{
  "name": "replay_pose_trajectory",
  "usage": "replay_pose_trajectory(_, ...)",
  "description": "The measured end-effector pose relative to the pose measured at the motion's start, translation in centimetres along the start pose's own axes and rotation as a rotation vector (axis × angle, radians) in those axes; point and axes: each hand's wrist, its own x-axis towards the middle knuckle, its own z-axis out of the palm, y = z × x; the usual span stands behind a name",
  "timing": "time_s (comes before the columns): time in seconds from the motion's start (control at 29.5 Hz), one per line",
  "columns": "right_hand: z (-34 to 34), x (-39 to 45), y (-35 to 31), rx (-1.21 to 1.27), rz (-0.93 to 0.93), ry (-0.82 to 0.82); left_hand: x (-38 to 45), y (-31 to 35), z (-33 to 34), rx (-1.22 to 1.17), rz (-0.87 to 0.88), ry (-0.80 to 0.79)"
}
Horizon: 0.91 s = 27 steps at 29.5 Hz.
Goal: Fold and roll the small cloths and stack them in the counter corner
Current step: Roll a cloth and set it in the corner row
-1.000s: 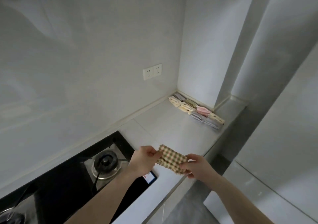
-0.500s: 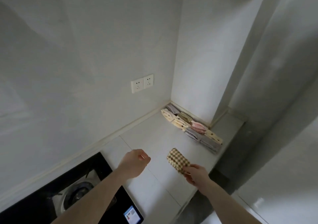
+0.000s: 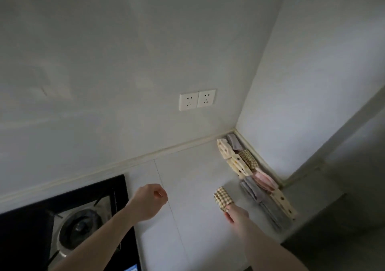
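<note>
One checked roll [image 3: 222,198] is what I'm pinching in my right hand [image 3: 235,214], fingers clamped on its near end so it can't unwind, just short of the stacked cloths [image 3: 253,177] lining the side wall. I'm hanging my left hand [image 3: 149,201], loosely curled and holding nothing, well away from that stack.

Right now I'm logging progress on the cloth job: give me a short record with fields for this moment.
right hand: holds the checked cloth, rolled, above the counter
left hand: loosely curled, holds nothing
stack: rolled cloths lined along the right wall, from the corner outward
nearby: gas burner at left; wall sockets
</note>
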Motion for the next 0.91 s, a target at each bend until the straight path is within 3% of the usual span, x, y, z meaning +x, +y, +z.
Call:
replay_pose_trajectory(0.14, 1.4, 5.7, -2.2, -0.246, -0.02, 0.161, 1.9, 0.8, 0.2, 0.009, -0.049, 0.054)
replay_pose_trajectory(0.44, 5.6, 10.9, -7.6, -0.57, -0.124, -0.212, 4.7, 3.2, 0.5, 0.003, -0.133, 0.15)
replay_pose_trajectory(0.74, 12.9, 14.1, -10.5, -0.408, -0.05, -0.175, 5.9, 4.1, 0.3, -0.026, -0.187, 0.205)
replay_pose_trajectory(0.91, 14.8, 15.1, -11.4, -0.119, 0.023, -0.287, 6.1, 3.8, 0.1, -0.055, -0.218, 0.218)
